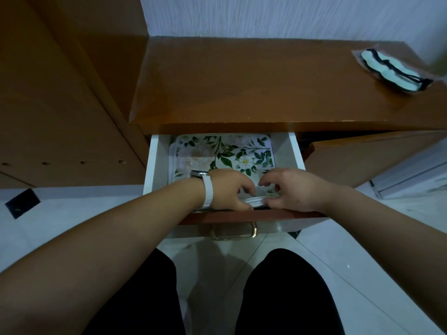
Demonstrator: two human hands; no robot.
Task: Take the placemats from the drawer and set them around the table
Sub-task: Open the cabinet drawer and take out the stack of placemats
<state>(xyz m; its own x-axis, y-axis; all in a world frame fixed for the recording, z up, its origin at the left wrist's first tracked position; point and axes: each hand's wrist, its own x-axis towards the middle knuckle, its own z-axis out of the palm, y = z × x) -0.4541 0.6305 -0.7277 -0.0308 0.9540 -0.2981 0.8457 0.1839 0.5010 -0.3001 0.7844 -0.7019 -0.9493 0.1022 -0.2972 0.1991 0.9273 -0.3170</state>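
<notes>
A white drawer (154,163) stands pulled out from under a brown wooden top. A stack of floral placemats (222,153), white with green leaves and a white flower, lies flat inside it. Both hands reach into the drawer's near end. My left hand (229,189), with a white watch strap at the wrist, curls its fingers round the near edge of the stack. My right hand (290,189) pinches the same near edge from the right, and the layered edges show between the two hands. The front part of the mats is hidden by my hands.
The drawer front carries a brass handle (233,232). On the wooden top (242,88), at the far right, lies a pale eye mask in a clear bag (391,70). A tall wooden cabinet side (60,105) stands to the left. White tiled floor (350,262) lies below, beside my legs.
</notes>
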